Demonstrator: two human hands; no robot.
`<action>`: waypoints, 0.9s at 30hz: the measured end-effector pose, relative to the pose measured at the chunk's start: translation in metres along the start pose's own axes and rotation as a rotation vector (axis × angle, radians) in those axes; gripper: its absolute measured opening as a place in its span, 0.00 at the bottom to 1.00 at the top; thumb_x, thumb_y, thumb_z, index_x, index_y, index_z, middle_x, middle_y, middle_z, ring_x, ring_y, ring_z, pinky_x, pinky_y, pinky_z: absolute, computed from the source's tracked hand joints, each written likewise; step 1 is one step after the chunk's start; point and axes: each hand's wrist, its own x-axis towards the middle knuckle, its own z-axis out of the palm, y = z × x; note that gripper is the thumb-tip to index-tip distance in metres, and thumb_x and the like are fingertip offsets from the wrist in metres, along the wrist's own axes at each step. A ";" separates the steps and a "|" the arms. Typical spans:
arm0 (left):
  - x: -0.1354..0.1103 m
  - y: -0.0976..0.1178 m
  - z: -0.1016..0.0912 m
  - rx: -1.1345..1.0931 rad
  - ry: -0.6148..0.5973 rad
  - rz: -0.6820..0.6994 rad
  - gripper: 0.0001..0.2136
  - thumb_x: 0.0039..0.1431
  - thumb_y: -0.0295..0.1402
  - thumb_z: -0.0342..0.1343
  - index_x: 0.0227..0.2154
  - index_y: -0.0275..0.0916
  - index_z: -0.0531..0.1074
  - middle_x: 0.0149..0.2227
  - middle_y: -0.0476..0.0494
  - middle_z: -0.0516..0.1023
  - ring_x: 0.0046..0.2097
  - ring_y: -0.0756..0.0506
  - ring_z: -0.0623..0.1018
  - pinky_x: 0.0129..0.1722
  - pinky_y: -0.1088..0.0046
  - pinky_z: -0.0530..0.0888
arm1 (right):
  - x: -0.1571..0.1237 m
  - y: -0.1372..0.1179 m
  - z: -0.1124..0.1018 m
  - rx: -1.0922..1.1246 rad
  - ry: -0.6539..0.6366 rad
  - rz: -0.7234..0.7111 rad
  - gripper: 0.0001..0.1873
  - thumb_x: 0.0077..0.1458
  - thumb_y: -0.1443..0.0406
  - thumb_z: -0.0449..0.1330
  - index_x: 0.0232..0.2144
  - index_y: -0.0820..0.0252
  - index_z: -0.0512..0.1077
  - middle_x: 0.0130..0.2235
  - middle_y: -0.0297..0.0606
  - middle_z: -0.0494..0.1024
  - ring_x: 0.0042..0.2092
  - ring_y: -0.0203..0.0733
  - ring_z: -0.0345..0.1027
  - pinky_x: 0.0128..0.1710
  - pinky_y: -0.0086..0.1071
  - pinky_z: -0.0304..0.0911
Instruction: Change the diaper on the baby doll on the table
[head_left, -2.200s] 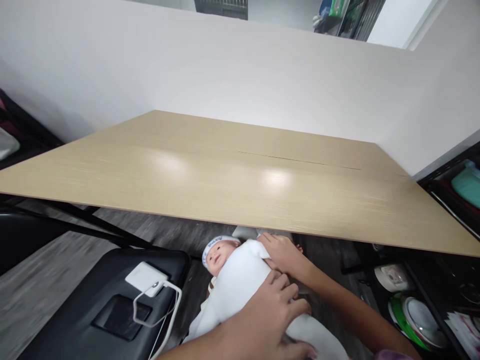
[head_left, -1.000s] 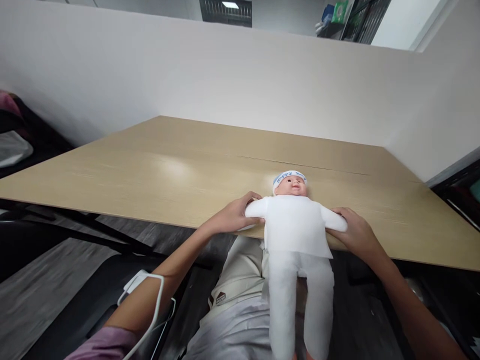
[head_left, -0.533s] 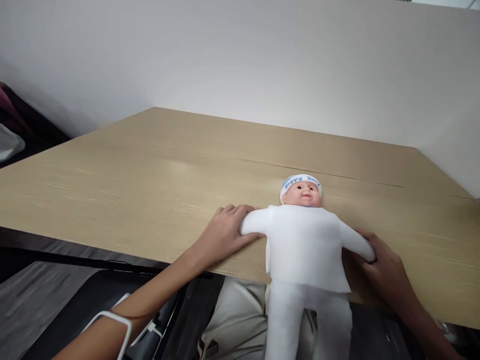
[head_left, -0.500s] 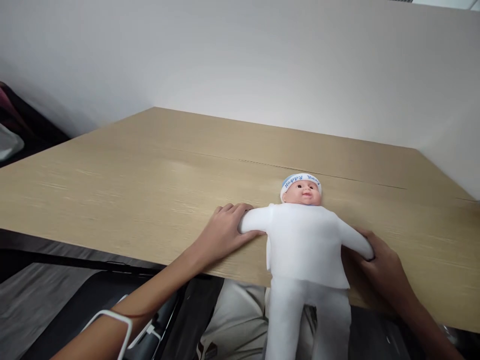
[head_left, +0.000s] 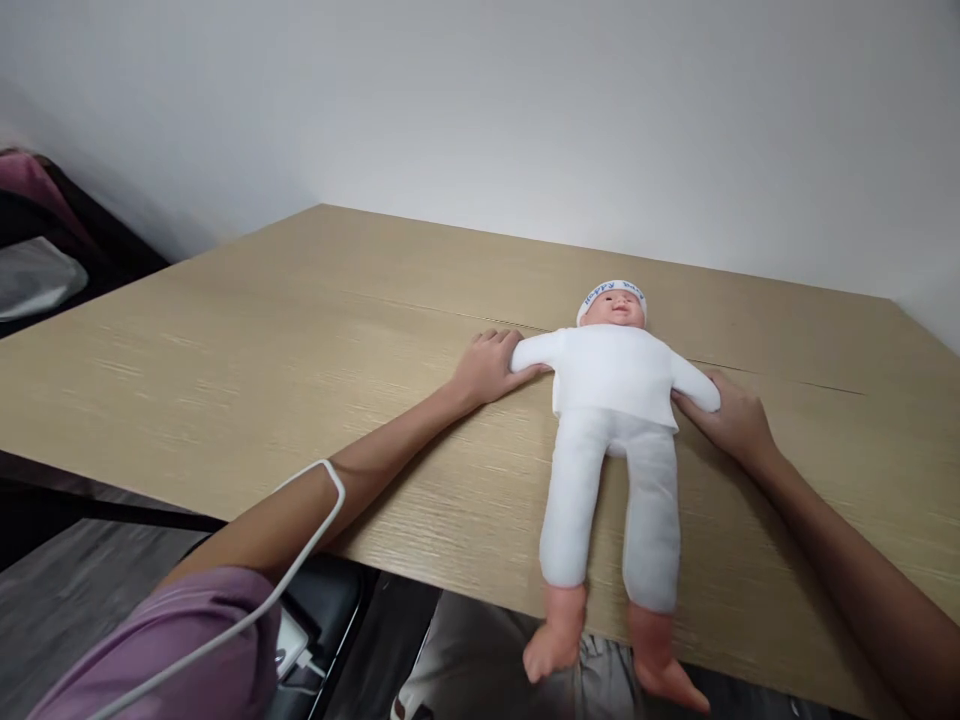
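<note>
A baby doll in a white top and white trousers lies face up on the wooden table, its bare feet jutting past the near edge. Lettering in blue runs along the white band of its cap. My left hand is closed round the doll's sleeved arm on the left side of the view. On the other side, my right hand grips the opposite sleeve from beneath and outside. The doll's own hands are hidden by the sleeves and my fingers.
The table has a pale wood top with a thin seam and meets a plain wall behind. A white cable crosses my left forearm down to a white device on a dark seat. Dark and pink items sit at far left.
The doll has moved farther onto the table, away from me, with both hands still on its arms. Its legs now rest on the tabletop and its feet have come into view.
</note>
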 end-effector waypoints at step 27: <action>0.017 0.004 0.012 -0.162 0.254 -0.034 0.27 0.65 0.30 0.56 0.66 0.33 0.67 0.67 0.29 0.72 0.67 0.30 0.68 0.68 0.49 0.64 | 0.026 0.010 0.016 0.063 0.324 -0.308 0.29 0.65 0.54 0.59 0.62 0.62 0.68 0.60 0.57 0.77 0.61 0.62 0.70 0.63 0.58 0.65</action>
